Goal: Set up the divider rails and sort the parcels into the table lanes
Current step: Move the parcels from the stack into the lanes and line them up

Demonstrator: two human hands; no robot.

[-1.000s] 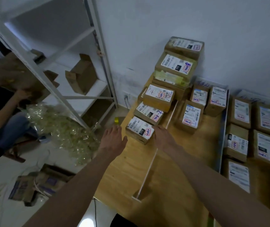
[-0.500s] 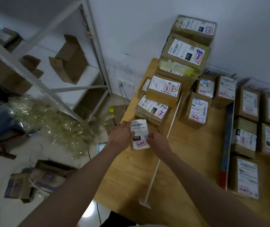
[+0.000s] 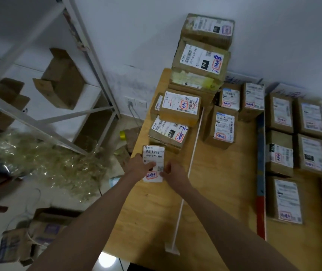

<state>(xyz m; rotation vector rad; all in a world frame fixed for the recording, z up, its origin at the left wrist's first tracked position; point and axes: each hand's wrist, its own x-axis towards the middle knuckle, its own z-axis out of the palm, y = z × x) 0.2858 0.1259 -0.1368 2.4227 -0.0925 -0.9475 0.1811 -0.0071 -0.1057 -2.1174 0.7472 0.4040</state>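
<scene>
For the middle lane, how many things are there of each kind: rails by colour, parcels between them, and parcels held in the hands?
White rail: 1
Blue rail: 1
Parcels between them: 3
Held parcel, gripped by left hand and right hand: 1
Total: 6

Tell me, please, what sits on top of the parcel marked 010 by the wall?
One more taped parcel lies on the 010 parcel, its white label facing up, close to the wall. Whether it touches the wall, and anything behind the stack, cannot be seen.
</scene>
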